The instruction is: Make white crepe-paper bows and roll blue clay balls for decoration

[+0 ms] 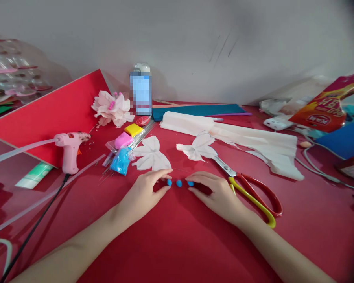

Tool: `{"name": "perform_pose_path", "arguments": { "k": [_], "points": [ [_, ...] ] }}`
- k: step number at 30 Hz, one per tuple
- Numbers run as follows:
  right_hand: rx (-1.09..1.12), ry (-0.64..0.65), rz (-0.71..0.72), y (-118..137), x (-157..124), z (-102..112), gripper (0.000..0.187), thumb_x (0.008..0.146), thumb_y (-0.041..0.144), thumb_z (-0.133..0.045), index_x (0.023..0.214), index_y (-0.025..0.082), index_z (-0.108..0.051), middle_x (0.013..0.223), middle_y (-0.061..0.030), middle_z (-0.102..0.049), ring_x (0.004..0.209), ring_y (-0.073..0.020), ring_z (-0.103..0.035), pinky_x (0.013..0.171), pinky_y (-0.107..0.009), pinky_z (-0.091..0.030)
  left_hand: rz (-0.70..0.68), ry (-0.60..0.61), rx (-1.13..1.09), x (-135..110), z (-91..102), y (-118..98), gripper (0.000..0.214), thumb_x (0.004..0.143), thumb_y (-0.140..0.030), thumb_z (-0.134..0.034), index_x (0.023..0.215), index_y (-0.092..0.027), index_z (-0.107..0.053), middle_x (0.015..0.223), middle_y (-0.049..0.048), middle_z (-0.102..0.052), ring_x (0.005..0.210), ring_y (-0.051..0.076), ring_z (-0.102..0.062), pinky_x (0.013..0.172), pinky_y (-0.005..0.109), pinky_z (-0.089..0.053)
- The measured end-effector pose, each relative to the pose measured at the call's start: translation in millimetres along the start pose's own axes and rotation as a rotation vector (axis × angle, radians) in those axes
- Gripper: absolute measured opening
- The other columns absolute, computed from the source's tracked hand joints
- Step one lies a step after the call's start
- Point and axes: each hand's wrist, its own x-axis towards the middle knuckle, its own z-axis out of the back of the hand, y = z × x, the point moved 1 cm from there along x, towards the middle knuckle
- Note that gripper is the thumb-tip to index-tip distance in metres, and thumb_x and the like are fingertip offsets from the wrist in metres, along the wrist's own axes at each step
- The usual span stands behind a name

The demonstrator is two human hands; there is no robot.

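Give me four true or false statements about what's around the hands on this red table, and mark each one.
Three small blue balls lie in a row between the left hand and the right hand. True.

The left hand is gripping the scissors. False: they lie on the table to the right of the right hand.

A pink hot glue gun has a long glue stick running from its back. True.

The bag of blue clay lies to the right of the scissors. False: it lies to their left, beyond the left hand, beside a white paper butterfly shape.
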Motion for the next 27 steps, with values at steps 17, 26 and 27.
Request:
{"name": "perform_pose_path", "arguments": {
  "k": [17,26,27],
  "points": [
    [-0.060,0.002,0.003,-2,-8,3,0.018,0.088,0.019,-0.055,0.103,0.024,-0.065,0.097,-0.0039,-0.066,0.090,-0.0161,-0.062,0.081,-0.029,-0.053,-0.137,-0.071,0.180,-3,1.9,3,0.021,0.082,-0.020,-0.062,0.103,-0.017,-0.064,0.109,0.0069,-0.066,0.096,0.018,-0.065,0.086,0.031,-0.055],
    [-0.027,-0.022,-0.005,0,-7,4,0.019,0.087,0.020,-0.055,0.103,0.022,-0.065,0.097,-0.0054,-0.066,0.091,-0.0168,-0.061,0.080,-0.030,-0.053,-0.211,-0.122,0.121,-7,8.0,-2,0.019,0.083,-0.023,-0.062,0.101,-0.018,-0.068,0.096,0.0047,-0.072,0.087,0.017,-0.068,0.080,0.026,-0.056],
    [-0.015,-0.027,-0.010,0,-7,4,0.019,0.087,0.020,-0.055,0.103,0.021,-0.065,0.098,-0.0058,-0.066,0.091,-0.0170,-0.062,0.080,-0.030,-0.053,-0.186,-0.123,0.081,-6,8.7,-4,0.020,0.083,-0.022,-0.062,0.101,-0.019,-0.068,0.096,0.0041,-0.072,0.087,0.016,-0.068,0.080,0.026,-0.056]
  ]
}}
